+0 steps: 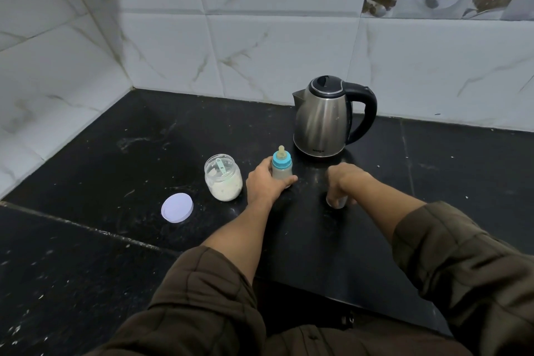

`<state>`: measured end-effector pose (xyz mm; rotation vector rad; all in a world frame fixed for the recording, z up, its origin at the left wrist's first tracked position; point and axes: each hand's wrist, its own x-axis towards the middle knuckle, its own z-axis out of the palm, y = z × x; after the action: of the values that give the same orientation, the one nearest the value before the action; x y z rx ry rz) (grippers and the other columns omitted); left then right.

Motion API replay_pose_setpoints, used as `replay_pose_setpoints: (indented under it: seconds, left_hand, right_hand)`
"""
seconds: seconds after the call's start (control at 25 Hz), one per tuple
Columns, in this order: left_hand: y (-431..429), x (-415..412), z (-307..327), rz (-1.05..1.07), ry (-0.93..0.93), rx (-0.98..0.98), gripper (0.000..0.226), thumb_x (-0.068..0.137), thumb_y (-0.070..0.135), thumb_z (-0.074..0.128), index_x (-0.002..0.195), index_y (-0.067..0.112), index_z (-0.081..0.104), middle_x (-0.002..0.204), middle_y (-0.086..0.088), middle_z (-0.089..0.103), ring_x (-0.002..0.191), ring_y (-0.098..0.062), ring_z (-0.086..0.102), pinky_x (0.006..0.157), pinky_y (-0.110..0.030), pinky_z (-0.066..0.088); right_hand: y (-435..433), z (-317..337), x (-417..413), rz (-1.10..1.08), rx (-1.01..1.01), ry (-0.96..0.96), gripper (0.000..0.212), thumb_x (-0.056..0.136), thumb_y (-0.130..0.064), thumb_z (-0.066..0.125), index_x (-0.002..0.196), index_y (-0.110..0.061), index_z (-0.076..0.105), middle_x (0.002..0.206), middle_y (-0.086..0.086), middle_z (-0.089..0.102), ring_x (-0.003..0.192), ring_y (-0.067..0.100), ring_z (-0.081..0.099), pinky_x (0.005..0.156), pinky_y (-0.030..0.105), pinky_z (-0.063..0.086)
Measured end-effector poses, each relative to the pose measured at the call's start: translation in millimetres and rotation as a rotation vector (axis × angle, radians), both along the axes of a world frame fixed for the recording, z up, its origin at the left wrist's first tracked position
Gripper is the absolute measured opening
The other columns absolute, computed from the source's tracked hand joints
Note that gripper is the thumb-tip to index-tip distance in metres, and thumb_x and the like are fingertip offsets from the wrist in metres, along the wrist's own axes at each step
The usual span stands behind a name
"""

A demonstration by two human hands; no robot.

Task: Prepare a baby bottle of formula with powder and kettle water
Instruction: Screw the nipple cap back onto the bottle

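Note:
A small baby bottle (282,172) with a blue collar and pale teat stands upright on the black counter (121,159), holding cloudy liquid. My left hand (264,182) is wrapped around its body. My right hand (345,182) is closed over a small clear cap (336,202) resting on the counter, to the right of the bottle. A steel kettle (325,118) with a black lid and handle stands behind them. Left of the bottle sits an open glass jar (223,178) of white powder with a teal scoop inside.
The jar's white lid (177,207) lies flat on the counter, front left of the jar. White marbled tile walls (260,46) meet in a corner at the back left. The counter's front edge drops away below my arms.

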<state>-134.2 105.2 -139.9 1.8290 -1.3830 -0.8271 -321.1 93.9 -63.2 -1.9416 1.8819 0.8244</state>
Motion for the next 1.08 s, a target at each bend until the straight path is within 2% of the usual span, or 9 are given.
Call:
replay_pose_setpoints:
  seconds: [0.08, 0.2, 0.32, 0.4, 0.48, 0.64, 0.76, 0.92, 1.08]
  left_hand:
    - [0.5, 0.4, 1.6, 0.017, 0.016, -0.002, 0.088, 0.059, 0.049, 0.096, 0.138, 0.030, 0.061, 0.127, 0.012, 0.072, 0.119, -0.011, 0.065, 0.105, -0.040, 0.052]
    - [1.0, 2.0, 6.0, 0.024, 0.028, -0.008, 0.098, 0.059, 0.049, 0.097, 0.144, 0.025, 0.056, 0.135, 0.008, 0.068, 0.125, -0.013, 0.063, 0.108, -0.040, 0.050]
    - [-0.2, 4.3, 10.5, 0.022, 0.048, -0.005, 0.102, 0.060, 0.048, 0.097, 0.148, 0.022, 0.053, 0.139, 0.004, 0.066, 0.128, -0.014, 0.061, 0.110, -0.041, 0.049]
    - [-1.5, 4.3, 14.5, 0.015, 0.048, -0.004, 0.100, 0.061, 0.048, 0.097, 0.148, 0.022, 0.053, 0.139, 0.005, 0.066, 0.129, -0.013, 0.061, 0.111, -0.041, 0.049]
    - [-2.1, 3.5, 18.1, 0.000, 0.026, -0.014, 0.094, 0.063, 0.049, 0.095, 0.144, 0.023, 0.056, 0.136, 0.006, 0.068, 0.127, -0.012, 0.062, 0.110, -0.041, 0.050]
    - [-3.1, 6.1, 15.9, -0.050, 0.003, -0.037, 0.065, 0.071, 0.045, 0.091, 0.128, 0.029, 0.066, 0.119, 0.010, 0.074, 0.113, -0.010, 0.068, 0.101, -0.042, 0.055]
    - [-4.2, 7.9, 14.6, -0.069, 0.012, -0.022, 0.063, 0.073, 0.043, 0.091, 0.129, 0.029, 0.066, 0.116, 0.008, 0.075, 0.110, -0.011, 0.069, 0.099, -0.042, 0.056]
    - [-6.6, 9.5, 14.5, -0.081, 0.023, -0.029, 0.059, 0.071, 0.042, 0.092, 0.124, 0.028, 0.069, 0.110, 0.010, 0.076, 0.105, -0.010, 0.070, 0.096, -0.039, 0.058]
    - [-7.1, 10.7, 10.3, -0.092, 0.021, -0.051, 0.056, 0.068, 0.045, 0.092, 0.118, 0.028, 0.072, 0.104, 0.011, 0.077, 0.101, -0.007, 0.071, 0.093, -0.037, 0.059]
  right_hand:
    - [-5.7, 18.2, 5.3, -0.007, -0.077, -0.090, 0.024, 0.071, -0.013, 0.080, 0.093, -0.009, 0.073, 0.086, 0.008, 0.071, 0.070, 0.023, 0.074, 0.073, 0.038, 0.067]
    - [-23.3, 53.8, 21.4, -0.022, -0.270, -0.332, 0.029, 0.074, -0.018, 0.078, 0.100, -0.014, 0.066, 0.086, 0.009, 0.074, 0.066, 0.026, 0.075, 0.063, 0.036, 0.064]
    - [-38.7, 82.7, 43.4, 0.008, -0.459, -0.542, 0.035, 0.079, -0.027, 0.073, 0.114, -0.022, 0.067, 0.106, 0.003, 0.070, 0.088, 0.026, 0.064, 0.071, 0.030, 0.049]
    - [-41.8, 94.0, 57.6, 0.072, -0.466, -0.594, 0.043, 0.081, -0.031, 0.074, 0.124, -0.025, 0.068, 0.111, 0.000, 0.066, 0.095, 0.020, 0.058, 0.076, 0.029, 0.046]
    - [-39.7, 96.0, 67.9, 0.147, -0.423, -0.581, 0.045, 0.082, -0.032, 0.075, 0.126, -0.024, 0.069, 0.112, -0.001, 0.065, 0.098, 0.019, 0.058, 0.078, 0.029, 0.047]
    - [-38.3, 77.3, 78.1, 0.260, -0.370, -0.437, 0.050, 0.084, -0.031, 0.072, 0.134, -0.023, 0.067, 0.125, 0.005, 0.071, 0.111, 0.025, 0.066, 0.084, 0.032, 0.053]
    - [-39.2, 64.1, 78.7, 0.290, -0.344, -0.332, 0.053, 0.083, -0.033, 0.073, 0.135, -0.025, 0.067, 0.126, 0.005, 0.071, 0.113, 0.026, 0.067, 0.089, 0.036, 0.057]
    - [-42.7, 57.3, 81.4, 0.279, -0.314, -0.310, 0.052, 0.081, -0.031, 0.076, 0.132, -0.024, 0.070, 0.121, 0.004, 0.072, 0.107, 0.025, 0.068, 0.088, 0.036, 0.059]
    - [-45.0, 54.6, 90.9, 0.299, -0.282, -0.249, 0.042, 0.079, -0.029, 0.077, 0.120, -0.021, 0.075, 0.111, 0.004, 0.072, 0.098, 0.025, 0.068, 0.080, 0.035, 0.059]
